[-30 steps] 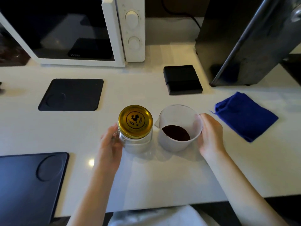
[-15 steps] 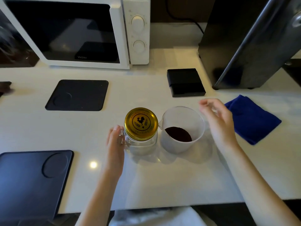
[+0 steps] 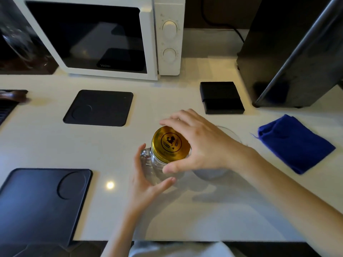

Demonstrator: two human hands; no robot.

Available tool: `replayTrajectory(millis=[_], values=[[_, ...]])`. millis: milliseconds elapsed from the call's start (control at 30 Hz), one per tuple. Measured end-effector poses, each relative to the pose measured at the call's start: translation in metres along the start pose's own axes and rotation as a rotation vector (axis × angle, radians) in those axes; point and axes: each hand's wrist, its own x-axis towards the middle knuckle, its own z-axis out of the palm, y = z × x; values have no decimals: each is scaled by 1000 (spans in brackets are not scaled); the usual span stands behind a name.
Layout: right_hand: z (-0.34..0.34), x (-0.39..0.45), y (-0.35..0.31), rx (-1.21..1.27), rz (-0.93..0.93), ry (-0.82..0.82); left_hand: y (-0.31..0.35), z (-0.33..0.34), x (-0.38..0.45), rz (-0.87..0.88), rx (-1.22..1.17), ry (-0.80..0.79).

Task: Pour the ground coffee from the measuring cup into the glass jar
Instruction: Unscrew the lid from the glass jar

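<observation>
A clear glass jar (image 3: 157,164) with a small handle stands upright in the middle of the white counter, closed by a gold lid (image 3: 169,144) with a dark emblem. My left hand (image 3: 146,180) wraps the jar's left and front side. My right hand (image 3: 196,143) reaches over from the right, fingers and thumb around the lid's rim. The translucent measuring cup (image 3: 209,173) stands just right of the jar, mostly hidden under my right hand and wrist; its coffee is out of sight.
A white microwave (image 3: 104,38) stands at the back, a black appliance (image 3: 297,52) at the back right. A small black box (image 3: 221,97), a blue cloth (image 3: 295,141), a black mat (image 3: 100,108) and a black tray (image 3: 40,203) lie around the jar.
My right hand left the measuring cup, swung left over it and closed around the jar's lid. My left hand closed further around the jar.
</observation>
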Motion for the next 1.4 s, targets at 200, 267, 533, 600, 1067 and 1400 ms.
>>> replayTrajectory(millis=[200,267,533,600,1067,1400], values=[[-5,7,-2,137,-32,81,2,1,-1,-22,-32,36],[-17,11,7,329,34,112,2,1,-1,-25,-18,48],[-21,29,100,685,352,-1,-5,4,1,-50,-67,99],[-6,30,119,696,416,0,-5,4,1,-53,-70,101],[39,18,149,411,381,-55,1,4,0,-29,-3,82],[-2,-12,112,738,453,366,-1,1,0,-50,-42,65]])
